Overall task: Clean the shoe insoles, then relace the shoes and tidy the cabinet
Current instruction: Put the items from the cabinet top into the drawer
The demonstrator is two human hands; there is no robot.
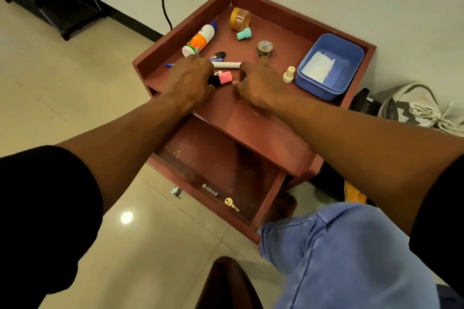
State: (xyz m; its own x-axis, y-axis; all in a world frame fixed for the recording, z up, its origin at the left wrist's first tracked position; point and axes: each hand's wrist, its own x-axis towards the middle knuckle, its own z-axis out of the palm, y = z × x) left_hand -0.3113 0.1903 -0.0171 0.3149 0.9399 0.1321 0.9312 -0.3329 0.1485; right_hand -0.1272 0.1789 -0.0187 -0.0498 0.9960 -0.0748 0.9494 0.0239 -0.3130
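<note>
The cabinet is standing against the wall with its drawer pulled open below the top, so the tidying step is the one under way. On the top, the left hand is curling round a pink-capped marker. The right hand is hovering just beside it with fingers bent; whether it is pinching anything I cannot tell.

To do this well, the person is probably best gathering the long, thin pieces first: the marker, the white tube just behind it and the blue pen peeking out left of the hand. The bottle is lying on its side and may roll when nudged, so it is worth lifting rather than sweeping. The tape rolls and caps are sitting well apart and can wait.

The blue tub at the right is offering a ready container. A key is already lying in the drawer, and a shoe is resting on the floor beside the cabinet.
</note>
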